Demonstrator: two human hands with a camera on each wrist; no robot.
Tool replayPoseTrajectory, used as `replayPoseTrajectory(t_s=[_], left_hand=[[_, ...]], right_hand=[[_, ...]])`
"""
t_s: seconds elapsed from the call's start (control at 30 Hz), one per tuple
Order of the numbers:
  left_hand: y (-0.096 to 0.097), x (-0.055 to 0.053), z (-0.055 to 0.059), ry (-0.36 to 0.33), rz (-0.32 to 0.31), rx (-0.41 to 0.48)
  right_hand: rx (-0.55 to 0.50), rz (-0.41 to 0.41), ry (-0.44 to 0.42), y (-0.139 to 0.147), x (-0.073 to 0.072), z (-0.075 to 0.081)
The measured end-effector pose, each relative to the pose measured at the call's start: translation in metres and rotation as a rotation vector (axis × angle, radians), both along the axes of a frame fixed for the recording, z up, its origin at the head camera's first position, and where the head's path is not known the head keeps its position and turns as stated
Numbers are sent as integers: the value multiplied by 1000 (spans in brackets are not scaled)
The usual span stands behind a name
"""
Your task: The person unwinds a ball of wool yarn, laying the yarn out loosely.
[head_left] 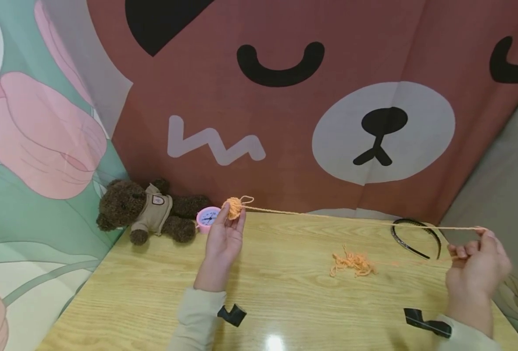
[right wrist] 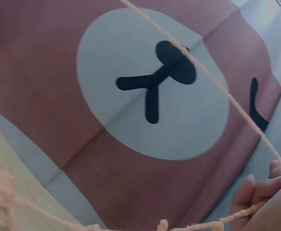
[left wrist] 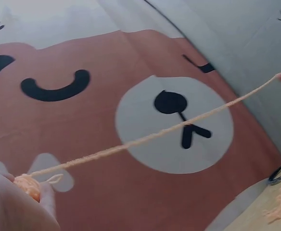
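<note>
A small ball of orange yarn (head_left: pixel 234 208) is pinched between the thumb and fingers of my left hand (head_left: pixel 225 239), raised over the table's back edge. A short loop sticks up from the ball. From it a strand of yarn (head_left: pixel 329 217) runs taut across to my right hand (head_left: pixel 478 263), which pinches it at the fingertips, far out on the right. The tail passes through the right hand's curled fingers and leads back to a loose tangle of yarn (head_left: pixel 353 263) on the table. In the left wrist view the ball (left wrist: pixel 29 186) is partly hidden by the hand.
On the wooden table (head_left: pixel 285 297), a brown teddy bear (head_left: pixel 153 209) in a beige shirt lies at the back left, beside a pink alarm clock (head_left: pixel 207 218). A black headband (head_left: pixel 416 239) lies at the back right. A bear-printed cloth (head_left: pixel 285 122) hangs behind.
</note>
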State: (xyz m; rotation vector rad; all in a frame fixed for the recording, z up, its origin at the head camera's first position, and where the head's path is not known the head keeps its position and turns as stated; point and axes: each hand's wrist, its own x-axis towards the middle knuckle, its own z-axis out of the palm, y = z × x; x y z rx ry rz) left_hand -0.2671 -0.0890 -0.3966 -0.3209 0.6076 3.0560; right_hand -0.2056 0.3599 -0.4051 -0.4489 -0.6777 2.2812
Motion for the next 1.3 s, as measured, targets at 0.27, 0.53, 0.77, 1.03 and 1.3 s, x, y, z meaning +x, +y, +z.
replayPoseTrajectory(t_s=[0.27,0.53,0.77,1.03,1.3], left_hand=[[23,8,-2,25,-92,-69],[42,17,-7,98,-212,-191],[57,25,-15,158,-327,-312],[69,32,-15,154,-393,-372],[68,32,-11,152,-387,-408]], right_hand=[[538,261,-300,-25,-12,-2],[1692,379,-626,-58,-27,-21],[1913,574,-513,-103,-32,-28],[1583,921,-148,-168,-27,-28],[1451,884,-111,-166,-18,-12]])
